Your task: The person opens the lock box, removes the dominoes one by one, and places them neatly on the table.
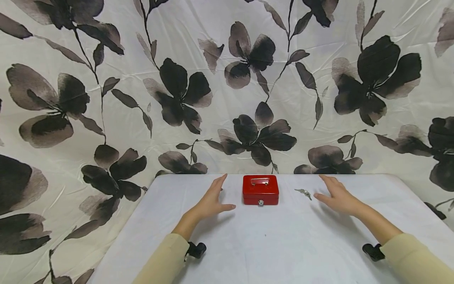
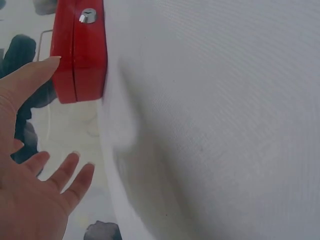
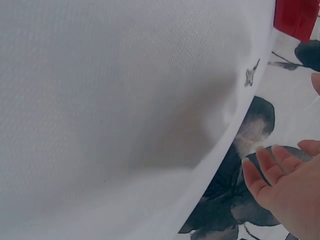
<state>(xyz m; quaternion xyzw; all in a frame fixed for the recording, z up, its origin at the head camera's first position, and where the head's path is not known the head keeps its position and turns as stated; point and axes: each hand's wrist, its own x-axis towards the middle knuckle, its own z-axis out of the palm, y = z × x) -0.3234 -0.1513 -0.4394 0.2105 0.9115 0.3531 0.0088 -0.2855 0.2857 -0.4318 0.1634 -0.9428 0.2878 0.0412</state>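
A red metal cash box [image 1: 260, 196] with a silver lid handle and a front lock [image 2: 88, 16] stands on the white table, its lid down. To its right lies a small bunch of keys [image 1: 305, 193], also visible in the right wrist view as keys [image 3: 250, 75]. My left hand [image 1: 211, 200] hovers left of the box, fingers spread and holding nothing. Over the table right of the keys, my right hand [image 1: 338, 197] is held with loose fingers, also holding nothing. The box's back is hidden.
The white tabletop [image 1: 262, 252] reaches back to a hanging cloth [image 1: 227, 98] printed with dark flowers. Black camera straps [image 1: 196, 250] sit at both wrists, below pale yellow sleeves [image 1: 164, 260].
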